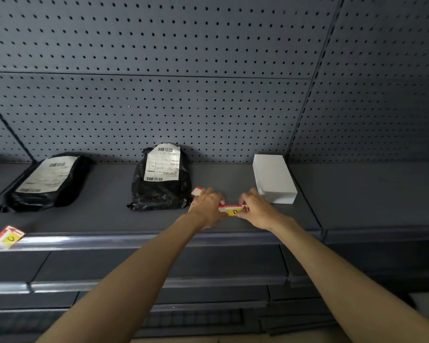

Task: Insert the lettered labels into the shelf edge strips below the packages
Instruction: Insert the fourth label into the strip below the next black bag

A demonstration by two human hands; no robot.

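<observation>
Holding a lettered label between them, both hands are working above the shelf in the head view, between the middle black package and the white box. The left hand is pinching the label's left end, and another label is showing past its fingers, though whether that one is gripped or only lying on the shelf cannot be told. The right hand is pinching the right end by the red arrow.

The label is looking like thin card, light and easily bent, so it is probably best held by its short ends, as now, leaving the long edges free to slide into the shelf edge strip. Pressing too hard is likely to buckle it.

Both forearms are reaching forward and upward, wrists fairly straight, hands converging, backs turned toward the camera. The label is sitting above the shelf surface, behind the strip and not yet in it.

A third label is lying at the front edge below the left black package, seemingly loose rather than seated.
</observation>
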